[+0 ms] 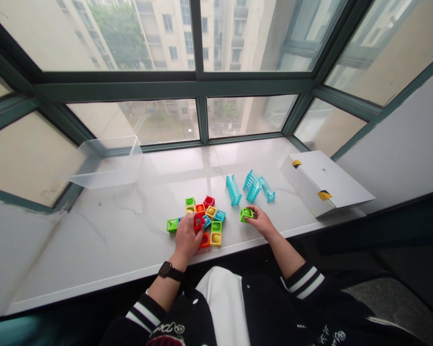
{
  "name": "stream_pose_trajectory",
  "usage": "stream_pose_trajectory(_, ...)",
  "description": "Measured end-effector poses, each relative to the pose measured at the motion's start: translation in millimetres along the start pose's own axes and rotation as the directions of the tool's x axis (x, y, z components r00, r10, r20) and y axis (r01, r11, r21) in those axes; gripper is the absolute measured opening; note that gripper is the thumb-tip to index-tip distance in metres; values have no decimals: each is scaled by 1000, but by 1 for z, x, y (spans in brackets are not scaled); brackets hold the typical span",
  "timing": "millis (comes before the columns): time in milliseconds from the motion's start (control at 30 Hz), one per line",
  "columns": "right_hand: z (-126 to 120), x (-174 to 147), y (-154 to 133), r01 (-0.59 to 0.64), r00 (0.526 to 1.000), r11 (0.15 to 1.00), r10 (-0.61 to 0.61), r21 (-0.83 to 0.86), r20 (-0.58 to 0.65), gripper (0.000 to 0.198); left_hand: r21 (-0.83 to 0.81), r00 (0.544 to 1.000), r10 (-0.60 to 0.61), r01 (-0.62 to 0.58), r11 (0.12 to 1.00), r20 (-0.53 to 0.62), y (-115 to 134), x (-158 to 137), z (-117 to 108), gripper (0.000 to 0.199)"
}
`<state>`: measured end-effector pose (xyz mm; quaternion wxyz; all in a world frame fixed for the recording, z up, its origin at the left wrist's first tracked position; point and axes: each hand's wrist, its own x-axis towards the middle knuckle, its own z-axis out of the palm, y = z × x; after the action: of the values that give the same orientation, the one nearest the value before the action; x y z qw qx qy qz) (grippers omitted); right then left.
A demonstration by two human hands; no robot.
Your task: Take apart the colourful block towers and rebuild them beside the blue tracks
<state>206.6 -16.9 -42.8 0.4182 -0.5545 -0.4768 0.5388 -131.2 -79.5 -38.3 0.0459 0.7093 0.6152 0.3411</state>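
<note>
My left hand [188, 234] is over the near left side of a cluster of coloured toy blocks, its fingers closed on a red block [198, 222]. Around it lie green, yellow, orange, blue and red hollow blocks, among them a yellow block [215, 239] and a blue block [220, 215]. To the right of the cluster, my right hand [261, 222] grips a green block [246, 215] between thumb and fingers. Behind that hand are translucent blue track pieces: a straight one [233, 190], a curved group [252, 185] and a smaller one [267, 189].
A clear plastic bin [110, 180] stands at the back left of the white marble sill [130, 230]. On the right sits a white box [328, 182] with yellow and black tabs. Framed windows [202, 86] rise behind, and the sill's front edge runs close to my body.
</note>
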Motion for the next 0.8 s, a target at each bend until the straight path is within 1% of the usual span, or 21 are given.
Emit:
stream_pose_trajectory(67,-5,4,2,44,999,990,-45,-137,-5,51,4,1000,0,0,1000,-1,1,1,-1,50)
stream_pose_trajectory(133,-7,8,4,90,995,958,-96,-271,-10,46,3,1000,-4,4,1000,2,1,1,-1,50)
stream_pose_trajectory(200,-7,12,8,132,990,926,-139,-355,6,43,-4,1000,-12,12,1000,3,1,1,-1,49)
stream_pose_trajectory(300,-3,19,14,216,975,889,-217,-405,43,42,-14,1000,-21,21,1000,8,1,1,-1,47)
stream_pose_trajectory(400,4,26,21,303,948,827,-314,-474,59,43,-19,1000,-21,21,1000,13,2,1,-2,46)
stream_pose_trajectory(567,12,32,26,366,920,761,-381,-535,88,49,-28,999,-30,30,999,19,4,2,-3,46)
stream_pose_trajectory(700,14,30,30,377,914,747,-397,-548,87,59,-24,999,-31,31,999,14,4,2,-4,46)
stream_pose_trajectory(800,14,23,35,361,922,774,-379,-521,75,70,-25,1000,-28,28,999,8,4,2,-4,46)
